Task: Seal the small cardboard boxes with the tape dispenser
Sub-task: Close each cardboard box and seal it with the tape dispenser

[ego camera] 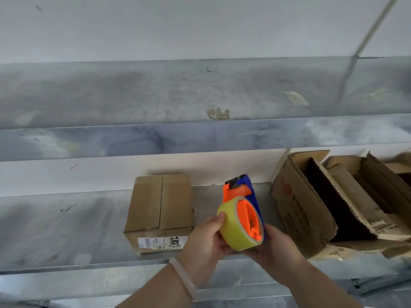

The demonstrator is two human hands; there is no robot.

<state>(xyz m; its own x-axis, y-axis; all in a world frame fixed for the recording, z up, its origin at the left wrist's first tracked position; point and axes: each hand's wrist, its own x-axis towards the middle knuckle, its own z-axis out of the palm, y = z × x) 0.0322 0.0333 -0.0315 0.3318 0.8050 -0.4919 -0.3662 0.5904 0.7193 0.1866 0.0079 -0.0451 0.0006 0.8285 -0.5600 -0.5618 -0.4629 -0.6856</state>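
Note:
Both my hands hold a tape dispenser (243,201) with a blue frame, an orange hub and a yellowish tape roll (233,232), raised above the metal shelf (66,230). My left hand (206,241) grips the tape roll, thumb on its outer face. My right hand (275,245) holds the dispenser from below and behind, its fingers partly hidden. To the left of the dispenser a small closed cardboard box (160,207) sits on the shelf, flaps folded shut, with a white label on its front.
An open, torn cardboard box (307,207) lies on the shelf at the right, with more open boxes (360,181) behind it. An upper metal shelf (155,96) carries tape scraps (218,113). A white wall stands behind.

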